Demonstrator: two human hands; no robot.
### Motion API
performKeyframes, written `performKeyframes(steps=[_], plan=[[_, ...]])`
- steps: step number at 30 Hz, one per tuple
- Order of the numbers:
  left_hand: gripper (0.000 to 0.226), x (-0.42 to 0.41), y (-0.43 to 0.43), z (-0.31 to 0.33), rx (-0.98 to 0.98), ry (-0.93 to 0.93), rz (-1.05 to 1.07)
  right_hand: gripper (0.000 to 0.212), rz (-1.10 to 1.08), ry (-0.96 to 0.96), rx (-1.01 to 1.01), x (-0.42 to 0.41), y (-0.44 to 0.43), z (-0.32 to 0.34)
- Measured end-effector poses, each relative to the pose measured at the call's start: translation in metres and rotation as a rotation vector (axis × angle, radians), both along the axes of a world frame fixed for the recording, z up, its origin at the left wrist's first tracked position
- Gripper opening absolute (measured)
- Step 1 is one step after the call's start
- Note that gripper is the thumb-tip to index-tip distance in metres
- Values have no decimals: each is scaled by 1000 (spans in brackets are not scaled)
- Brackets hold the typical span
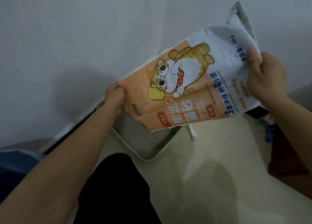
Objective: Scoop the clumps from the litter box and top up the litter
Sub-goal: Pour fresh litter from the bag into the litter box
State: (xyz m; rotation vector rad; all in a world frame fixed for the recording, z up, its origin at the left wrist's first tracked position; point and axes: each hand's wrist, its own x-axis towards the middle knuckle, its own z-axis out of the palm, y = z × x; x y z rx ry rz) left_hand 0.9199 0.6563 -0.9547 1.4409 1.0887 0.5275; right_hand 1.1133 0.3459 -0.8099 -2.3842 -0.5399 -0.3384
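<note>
Pale wall (67, 38) meets a cream tiled floor (202, 156), and the green litter box (152, 158) sits on the floor tight against that wall, with the person's dark-clad knee (116, 190) just in front of it.

The left hand (114, 95) is curled tight round the low corner of the litter bag (185, 88), pinching the torn edge directly above the box. Grey litter (135, 134) covers the part of the box floor that shows; no clumps can be made out on it from here. The bag slopes up from that corner to the right, cat picture facing the camera, and it looks flat and slack, as though little is left inside. No grains can be seen falling.

Just beside the box's right wall a white handle (192, 133) lies on the floor, probably the scoop, though its head is hidden by the bag. The right hand (266, 76) clamps the high end of the bag, thumb on the front, fingers behind.

Judging by this, scooping seems to be over and the top-up is in hand. The next move likely calls for lifting the right end higher and shaking, with the low mouth kept inside the box rim so that the remaining litter does not spill onto the floor.
</note>
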Motion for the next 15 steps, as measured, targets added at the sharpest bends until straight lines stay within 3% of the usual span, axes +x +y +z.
performKeyframes(steps=[10,15], plan=[[15,-22,-19,-10,49,107,124,52,248,-95,-4,55,38,-10],[21,-26,-40,-19,8,142,232,60,355,-90,14,84,52,-33]])
